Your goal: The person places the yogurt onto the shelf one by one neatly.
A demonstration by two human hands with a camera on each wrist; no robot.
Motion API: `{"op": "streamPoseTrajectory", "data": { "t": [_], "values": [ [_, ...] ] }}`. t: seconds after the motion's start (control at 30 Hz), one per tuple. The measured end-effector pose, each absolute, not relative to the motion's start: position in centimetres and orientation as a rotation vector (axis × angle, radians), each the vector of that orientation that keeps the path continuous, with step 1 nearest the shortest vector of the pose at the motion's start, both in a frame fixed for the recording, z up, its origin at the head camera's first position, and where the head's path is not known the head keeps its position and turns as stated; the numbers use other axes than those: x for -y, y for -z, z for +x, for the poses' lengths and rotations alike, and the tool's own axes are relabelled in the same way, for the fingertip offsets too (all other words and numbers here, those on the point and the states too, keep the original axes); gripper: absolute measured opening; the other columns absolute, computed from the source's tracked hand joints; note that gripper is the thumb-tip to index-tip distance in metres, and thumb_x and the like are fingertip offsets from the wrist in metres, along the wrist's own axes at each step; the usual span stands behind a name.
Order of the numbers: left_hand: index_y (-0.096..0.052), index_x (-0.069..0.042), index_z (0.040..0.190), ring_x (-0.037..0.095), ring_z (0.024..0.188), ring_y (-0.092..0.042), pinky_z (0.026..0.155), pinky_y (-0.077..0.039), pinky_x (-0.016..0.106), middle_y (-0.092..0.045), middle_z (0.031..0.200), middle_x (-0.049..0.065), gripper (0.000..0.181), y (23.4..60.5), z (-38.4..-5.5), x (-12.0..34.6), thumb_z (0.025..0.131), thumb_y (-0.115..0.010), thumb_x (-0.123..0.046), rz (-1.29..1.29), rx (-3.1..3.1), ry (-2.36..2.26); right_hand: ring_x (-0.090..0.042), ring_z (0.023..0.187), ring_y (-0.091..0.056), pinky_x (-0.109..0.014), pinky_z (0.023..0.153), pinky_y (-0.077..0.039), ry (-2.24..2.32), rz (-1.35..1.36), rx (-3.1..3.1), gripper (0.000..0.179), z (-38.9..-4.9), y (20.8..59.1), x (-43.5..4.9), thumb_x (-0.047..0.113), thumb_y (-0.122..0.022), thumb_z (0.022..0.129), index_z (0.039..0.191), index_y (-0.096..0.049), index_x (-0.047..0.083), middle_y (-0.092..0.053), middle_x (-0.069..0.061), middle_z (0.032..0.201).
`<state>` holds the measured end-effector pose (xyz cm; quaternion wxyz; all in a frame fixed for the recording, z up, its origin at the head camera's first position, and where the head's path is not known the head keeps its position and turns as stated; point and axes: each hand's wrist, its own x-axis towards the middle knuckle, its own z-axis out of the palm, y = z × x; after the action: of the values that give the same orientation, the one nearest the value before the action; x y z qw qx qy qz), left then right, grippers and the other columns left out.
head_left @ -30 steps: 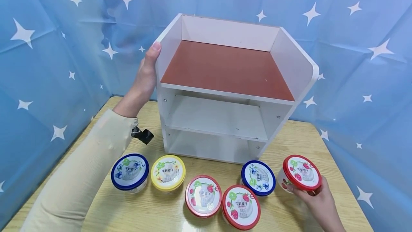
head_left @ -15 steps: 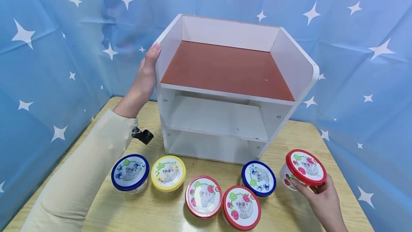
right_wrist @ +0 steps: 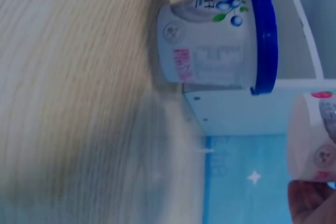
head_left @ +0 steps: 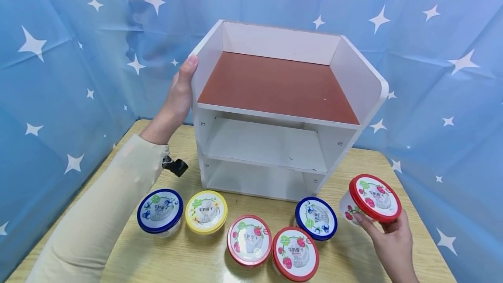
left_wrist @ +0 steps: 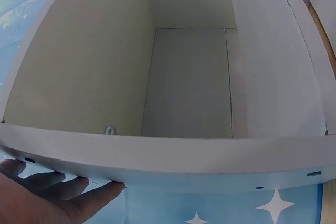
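Observation:
In the head view, my left hand (head_left: 177, 99) rests flat against the outer left side of a small white shelf unit (head_left: 265, 164). Its fingers touch that side panel from outside in the left wrist view. At the right, my right hand (head_left: 393, 243) grips a round tub with a red lid (head_left: 377, 198) and strawberry pictures, tilted and raised off the table. The tub's pale underside shows in the right wrist view. Beside it stands a blue-lidded tub (head_left: 316, 218), with a red-lidded tub (head_left: 295, 254) in front.
Another red-lidded tub (head_left: 249, 240), a yellow-lidded tub (head_left: 206, 212) and a second blue-lidded tub (head_left: 160, 211) stand before the shelf on the wooden table (head_left: 365, 167). A blue curtain (head_left: 440, 91) with white stars surrounds the table. The shelf's top is a brown board (head_left: 275, 86).
My right hand has lifted the red-lidded tub, shifting it slightly right and up. My left hand stays on the shelf's side; the other tubs have not moved.

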<state>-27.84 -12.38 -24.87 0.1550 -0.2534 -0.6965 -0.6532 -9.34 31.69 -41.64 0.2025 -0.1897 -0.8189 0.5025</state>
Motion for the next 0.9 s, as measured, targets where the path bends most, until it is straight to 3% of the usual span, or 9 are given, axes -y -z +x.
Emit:
{"op": "streamPoseTrajectory", "data": {
  "t": [0.63, 0.9],
  "values": [
    [-0.044, -0.014, 0.144, 0.030, 0.104, -0.051, 0.082, -0.047, 0.045, -0.053, 0.119, 0.017, 0.065, 25.1, -28.2, 12.6, 0.093, -0.030, -0.053, -0.763, 1.989, 1.846, -0.009, 0.111, -0.054, -0.012, 0.082, -0.046, -1.404, -0.229, 2.234, 0.075, -9.7, 39.4, -27.3, -0.006, -0.078, 0.079, 0.143, -0.043, 0.012, -0.053, 0.001, 0.130],
    [-0.045, -0.014, 0.143, 0.030, 0.104, -0.051, 0.082, -0.046, 0.043, -0.052, 0.118, 0.019, 0.066, 25.1, -28.2, 12.6, 0.093, -0.030, -0.053, -0.769, 1.973, 1.867, -0.012, 0.110, -0.058, -0.016, 0.084, -0.047, -1.465, -0.063, 2.181, 0.073, -10.1, 38.7, -25.0, -0.012, -0.077, 0.077, 0.141, -0.045, 0.006, -0.056, -0.006, 0.128]
  ]
}}
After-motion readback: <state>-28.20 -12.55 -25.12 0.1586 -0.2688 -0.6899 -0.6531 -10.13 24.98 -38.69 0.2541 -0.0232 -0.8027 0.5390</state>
